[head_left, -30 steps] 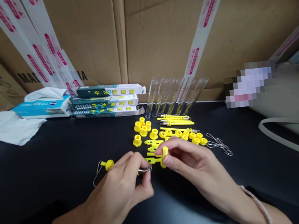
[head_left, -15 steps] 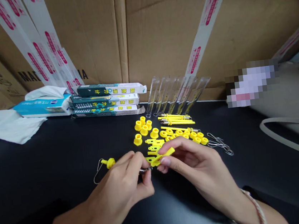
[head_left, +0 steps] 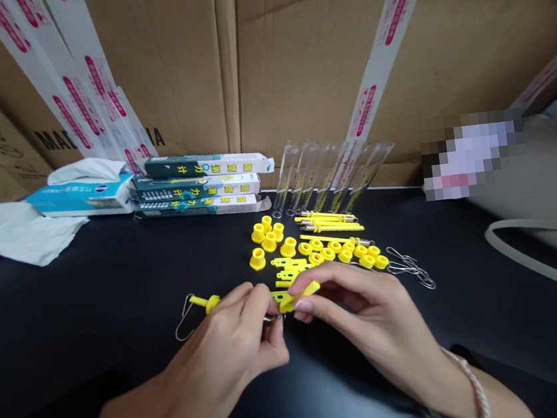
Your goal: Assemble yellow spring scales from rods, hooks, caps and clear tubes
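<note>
Head view, taking the spot where the fingertips nearly meet as the clock's centre: the left hand (head_left: 224,346) is clamped on a metal spring (head_left: 269,318), whose end pokes out between thumb and forefinger. Toward nine o'clock, a yellow stem with a collar (head_left: 213,303) and a wire hook (head_left: 181,316) emerge past the same hand, which hides whatever lies between. The right hand (head_left: 364,303) pinches a slim yellow piece (head_left: 309,291) between thumb and fingers, just beside the spring; whether the two touch, I cannot tell. On the black table (head_left: 115,274), flat yellow tabs (head_left: 289,262) lie at twelve, flared yellow caps (head_left: 257,260) near eleven, yellow rods (head_left: 335,227) at one, yellow rings (head_left: 328,254) at two and loose metal hooks (head_left: 413,271) near three. Farther off, clear tubes (head_left: 323,184) lean at one and printed boxes (head_left: 206,188) are stacked at eleven.
</note>
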`<action>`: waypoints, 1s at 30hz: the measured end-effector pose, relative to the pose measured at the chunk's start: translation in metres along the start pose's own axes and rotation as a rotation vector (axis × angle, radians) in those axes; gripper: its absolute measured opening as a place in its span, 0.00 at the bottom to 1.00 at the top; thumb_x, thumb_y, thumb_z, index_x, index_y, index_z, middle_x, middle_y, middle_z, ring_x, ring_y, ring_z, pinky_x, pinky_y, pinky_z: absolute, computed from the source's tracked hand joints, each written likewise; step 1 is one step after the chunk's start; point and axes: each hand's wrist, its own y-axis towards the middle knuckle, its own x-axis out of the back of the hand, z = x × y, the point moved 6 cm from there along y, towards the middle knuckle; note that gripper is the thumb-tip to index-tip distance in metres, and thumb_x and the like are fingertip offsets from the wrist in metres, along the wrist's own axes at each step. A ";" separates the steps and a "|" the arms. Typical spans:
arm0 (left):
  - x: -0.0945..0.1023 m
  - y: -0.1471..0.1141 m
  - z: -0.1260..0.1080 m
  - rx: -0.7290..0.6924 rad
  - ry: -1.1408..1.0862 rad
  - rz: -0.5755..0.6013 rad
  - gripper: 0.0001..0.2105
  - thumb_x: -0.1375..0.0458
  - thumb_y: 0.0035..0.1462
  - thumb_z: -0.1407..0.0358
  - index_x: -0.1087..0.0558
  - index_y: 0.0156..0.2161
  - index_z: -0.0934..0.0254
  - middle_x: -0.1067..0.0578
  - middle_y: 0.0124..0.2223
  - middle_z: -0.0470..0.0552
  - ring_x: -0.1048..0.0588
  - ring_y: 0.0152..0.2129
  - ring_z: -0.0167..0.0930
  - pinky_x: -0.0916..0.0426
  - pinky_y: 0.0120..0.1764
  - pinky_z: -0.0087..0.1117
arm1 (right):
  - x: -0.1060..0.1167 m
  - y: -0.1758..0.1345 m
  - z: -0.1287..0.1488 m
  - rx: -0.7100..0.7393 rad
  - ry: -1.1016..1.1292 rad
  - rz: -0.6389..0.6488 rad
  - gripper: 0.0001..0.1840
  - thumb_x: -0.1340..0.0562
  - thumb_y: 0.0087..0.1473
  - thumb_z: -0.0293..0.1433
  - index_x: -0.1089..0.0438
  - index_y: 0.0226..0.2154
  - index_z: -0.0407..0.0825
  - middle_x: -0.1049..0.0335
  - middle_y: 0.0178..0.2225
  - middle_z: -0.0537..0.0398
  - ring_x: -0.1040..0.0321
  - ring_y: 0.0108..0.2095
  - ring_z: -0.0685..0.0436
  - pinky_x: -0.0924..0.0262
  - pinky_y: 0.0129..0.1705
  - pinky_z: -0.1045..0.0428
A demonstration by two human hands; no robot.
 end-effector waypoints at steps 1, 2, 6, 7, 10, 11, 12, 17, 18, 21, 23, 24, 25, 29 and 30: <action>0.000 0.000 0.000 0.000 0.001 -0.003 0.08 0.50 0.53 0.78 0.35 0.30 0.63 0.27 0.28 0.47 0.24 0.23 0.30 0.31 0.26 0.28 | 0.000 0.000 0.000 0.001 -0.002 -0.002 0.02 0.32 0.58 0.31 0.24 0.34 0.51 0.22 0.32 0.58 0.25 0.28 0.51 0.30 0.33 0.57; 0.000 -0.001 0.000 0.000 0.002 -0.004 0.08 0.50 0.53 0.78 0.34 0.30 0.63 0.27 0.28 0.47 0.24 0.23 0.30 0.31 0.27 0.28 | 0.000 0.000 0.001 0.002 -0.008 -0.002 0.02 0.33 0.58 0.31 0.24 0.34 0.50 0.22 0.32 0.58 0.25 0.28 0.51 0.30 0.33 0.57; -0.001 -0.001 0.000 -0.004 0.005 0.009 0.08 0.50 0.52 0.78 0.34 0.30 0.63 0.27 0.28 0.47 0.24 0.23 0.30 0.31 0.27 0.28 | 0.000 0.001 0.004 0.032 -0.076 0.006 0.01 0.33 0.59 0.30 0.23 0.35 0.51 0.22 0.32 0.58 0.26 0.28 0.51 0.31 0.34 0.58; -0.001 0.000 0.000 -0.003 0.008 0.017 0.08 0.50 0.52 0.79 0.35 0.30 0.63 0.28 0.28 0.46 0.24 0.23 0.30 0.31 0.26 0.28 | 0.000 0.001 0.005 0.049 -0.101 0.008 0.01 0.32 0.58 0.29 0.23 0.35 0.51 0.22 0.32 0.58 0.26 0.28 0.52 0.31 0.34 0.58; -0.002 0.001 0.000 0.004 0.028 0.041 0.08 0.49 0.52 0.79 0.35 0.29 0.63 0.28 0.27 0.46 0.24 0.22 0.30 0.32 0.25 0.28 | 0.001 0.000 0.010 0.099 -0.162 0.013 0.02 0.32 0.58 0.28 0.22 0.35 0.51 0.22 0.31 0.59 0.26 0.29 0.52 0.32 0.36 0.59; -0.002 0.001 0.000 0.006 0.035 0.050 0.08 0.49 0.52 0.78 0.35 0.29 0.63 0.28 0.27 0.46 0.25 0.22 0.30 0.32 0.25 0.28 | 0.001 0.000 0.011 0.110 -0.176 0.014 0.02 0.32 0.58 0.28 0.22 0.35 0.51 0.22 0.31 0.59 0.26 0.28 0.53 0.32 0.35 0.60; -0.002 0.001 0.000 0.005 0.044 0.054 0.08 0.49 0.52 0.78 0.35 0.29 0.63 0.29 0.27 0.47 0.25 0.22 0.30 0.32 0.24 0.29 | 0.001 0.000 0.012 0.115 -0.183 0.016 0.02 0.32 0.58 0.28 0.22 0.35 0.50 0.22 0.30 0.60 0.26 0.28 0.53 0.33 0.35 0.60; -0.004 0.000 -0.001 -0.010 0.093 0.052 0.08 0.50 0.52 0.78 0.32 0.31 0.65 0.28 0.27 0.48 0.24 0.22 0.32 0.31 0.25 0.31 | 0.000 0.001 0.015 0.121 -0.193 0.020 0.02 0.32 0.58 0.27 0.22 0.35 0.49 0.22 0.29 0.60 0.28 0.25 0.55 0.34 0.33 0.62; -0.005 0.001 -0.001 -0.011 0.096 0.057 0.07 0.49 0.52 0.78 0.32 0.31 0.65 0.28 0.27 0.48 0.24 0.22 0.32 0.32 0.24 0.31 | 0.000 0.002 0.015 0.126 -0.203 0.019 0.02 0.32 0.58 0.27 0.22 0.34 0.49 0.22 0.30 0.60 0.28 0.25 0.56 0.34 0.33 0.63; -0.005 0.001 -0.002 -0.010 0.097 0.083 0.07 0.48 0.52 0.78 0.32 0.31 0.65 0.28 0.27 0.47 0.24 0.21 0.32 0.33 0.23 0.30 | -0.001 0.002 0.018 0.163 -0.246 0.012 0.02 0.32 0.58 0.27 0.22 0.34 0.48 0.21 0.30 0.60 0.27 0.26 0.55 0.34 0.34 0.62; -0.004 0.002 -0.003 -0.002 0.099 0.098 0.07 0.48 0.52 0.78 0.33 0.30 0.65 0.29 0.27 0.47 0.25 0.21 0.32 0.34 0.23 0.30 | -0.002 0.001 0.020 0.194 -0.274 0.014 0.02 0.32 0.58 0.26 0.22 0.35 0.48 0.21 0.30 0.59 0.26 0.27 0.53 0.33 0.35 0.61; -0.004 0.002 -0.003 0.005 0.098 0.108 0.07 0.47 0.51 0.79 0.33 0.30 0.64 0.29 0.27 0.46 0.25 0.21 0.32 0.34 0.23 0.30 | -0.002 0.000 0.021 0.207 -0.284 0.019 0.02 0.32 0.58 0.26 0.22 0.35 0.48 0.21 0.31 0.59 0.25 0.28 0.53 0.33 0.36 0.61; -0.004 0.003 -0.003 0.010 0.095 0.115 0.08 0.47 0.51 0.79 0.34 0.30 0.64 0.29 0.27 0.46 0.25 0.21 0.32 0.34 0.23 0.30 | -0.003 -0.001 0.022 0.217 -0.291 0.023 0.03 0.33 0.58 0.26 0.22 0.35 0.48 0.21 0.31 0.59 0.25 0.28 0.52 0.33 0.36 0.60; -0.007 0.001 -0.003 0.035 0.105 0.144 0.08 0.46 0.50 0.78 0.35 0.29 0.62 0.29 0.26 0.46 0.25 0.21 0.32 0.34 0.23 0.30 | -0.004 -0.002 0.022 0.201 -0.295 0.033 0.03 0.33 0.58 0.26 0.22 0.35 0.49 0.20 0.33 0.58 0.25 0.29 0.52 0.33 0.36 0.60; -0.008 0.001 -0.002 0.039 0.117 0.151 0.08 0.47 0.50 0.78 0.35 0.29 0.62 0.29 0.26 0.46 0.25 0.21 0.32 0.34 0.23 0.30 | -0.004 -0.002 0.021 0.182 -0.289 0.035 0.02 0.33 0.58 0.27 0.22 0.35 0.49 0.20 0.32 0.59 0.25 0.28 0.52 0.33 0.36 0.60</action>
